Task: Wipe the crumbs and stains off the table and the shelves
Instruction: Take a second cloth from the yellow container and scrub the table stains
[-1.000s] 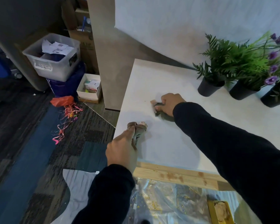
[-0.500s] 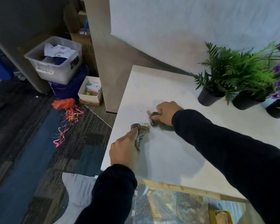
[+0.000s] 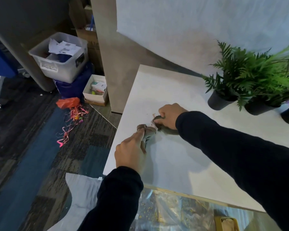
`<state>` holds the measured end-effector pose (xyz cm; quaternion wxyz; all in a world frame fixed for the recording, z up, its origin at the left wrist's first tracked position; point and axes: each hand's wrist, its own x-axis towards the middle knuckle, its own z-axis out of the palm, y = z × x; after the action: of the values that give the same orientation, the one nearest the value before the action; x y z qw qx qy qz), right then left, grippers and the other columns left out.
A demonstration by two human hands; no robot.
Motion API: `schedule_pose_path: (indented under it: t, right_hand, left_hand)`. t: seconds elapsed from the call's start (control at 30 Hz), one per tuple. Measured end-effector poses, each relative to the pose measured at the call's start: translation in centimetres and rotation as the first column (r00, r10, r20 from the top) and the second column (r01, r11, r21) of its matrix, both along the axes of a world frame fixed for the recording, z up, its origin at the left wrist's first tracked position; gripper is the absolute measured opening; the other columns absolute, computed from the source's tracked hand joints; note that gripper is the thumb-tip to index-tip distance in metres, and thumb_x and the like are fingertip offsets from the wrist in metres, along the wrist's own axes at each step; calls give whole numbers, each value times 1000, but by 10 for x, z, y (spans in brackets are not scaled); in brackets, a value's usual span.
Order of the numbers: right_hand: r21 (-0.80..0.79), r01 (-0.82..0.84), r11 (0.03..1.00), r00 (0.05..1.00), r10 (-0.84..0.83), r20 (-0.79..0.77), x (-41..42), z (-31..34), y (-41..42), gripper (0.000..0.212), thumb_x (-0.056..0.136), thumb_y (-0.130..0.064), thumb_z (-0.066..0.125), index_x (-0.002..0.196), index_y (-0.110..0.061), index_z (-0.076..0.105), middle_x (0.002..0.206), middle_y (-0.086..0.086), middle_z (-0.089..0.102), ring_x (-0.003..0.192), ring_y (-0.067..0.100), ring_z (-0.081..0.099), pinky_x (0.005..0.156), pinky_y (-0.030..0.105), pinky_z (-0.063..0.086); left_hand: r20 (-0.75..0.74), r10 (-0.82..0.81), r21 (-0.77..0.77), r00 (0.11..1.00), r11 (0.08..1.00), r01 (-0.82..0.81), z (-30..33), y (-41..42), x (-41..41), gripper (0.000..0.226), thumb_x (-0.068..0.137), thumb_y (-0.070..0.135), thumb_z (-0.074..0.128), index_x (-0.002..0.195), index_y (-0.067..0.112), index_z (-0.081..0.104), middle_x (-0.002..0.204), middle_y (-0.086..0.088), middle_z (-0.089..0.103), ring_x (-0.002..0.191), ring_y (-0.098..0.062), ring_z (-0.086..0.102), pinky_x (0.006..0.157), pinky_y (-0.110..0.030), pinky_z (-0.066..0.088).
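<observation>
A white table top fills the right half of the view. My left hand is near its left edge, pinching a bunched brown cloth that rests on the surface. Just beyond it, my right hand presses a second, darker cloth onto the table. The two cloths touch each other. A few small reddish crumbs lie on the table right by the right hand's cloth. Both arms wear dark sleeves.
Potted green plants in black pots stand along the table's right back. On the floor to the left are a clear storage bin, a small white box, an orange bag and ribbons. A clear plastic bag with crumbs lies below the table's near edge.
My right hand has slid its cloth toward me and leftward until it meets the cloth in my left hand. The left hand stayed roughly in place on the table.
</observation>
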<state>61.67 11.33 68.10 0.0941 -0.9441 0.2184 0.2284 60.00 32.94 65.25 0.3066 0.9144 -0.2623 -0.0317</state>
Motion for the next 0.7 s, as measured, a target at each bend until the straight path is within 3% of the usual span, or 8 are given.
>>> schedule_pose_path:
  t: [0.13,0.3,0.43,0.53,0.7]
  right_hand:
    - [-65,-45,997,998,47,30,19,5,-4,35,98,-51,56,85,-20,49,97,3,57,87,26,52,73,32,40]
    - [-99,19,995,993,-8,114,51,5,-4,21,99,-39,55,93,-19,54,108,10,63,91,29,57,72,33,42]
    - [-36,8,999,995,-4,101,8,4,9,35,98,-51,54,76,-24,46,89,3,56,77,24,54,61,32,37]
    - [-20,9,1000,998,-7,68,-14,5,12,40,96,-54,55,74,-22,44,83,1,53,69,21,50,56,30,33]
    - [-83,-22,996,988,34,151,38,6,4,25,99,-42,54,84,-22,50,95,5,57,83,28,54,70,32,38]
  left_hand:
    - [-20,13,19,1000,1000,-13,2,-5,1,29,95,21,60,122,27,68,93,-3,76,76,-38,68,61,-36,49]
    - [-13,18,35,1000,999,-18,2,-5,1,34,98,24,55,131,31,62,104,0,75,87,-34,68,68,-36,49]
    - [6,25,11,1000,1000,-25,0,-3,1,32,96,20,57,126,28,66,94,-5,76,79,-38,67,61,-32,36]
    - [-6,38,-9,999,999,-39,-1,-4,0,32,95,20,58,125,28,67,92,-7,75,79,-40,66,61,-34,39]
    - [19,13,42,1000,999,-14,-3,-5,1,31,99,25,52,128,31,62,98,-2,75,83,-35,67,64,-32,36]
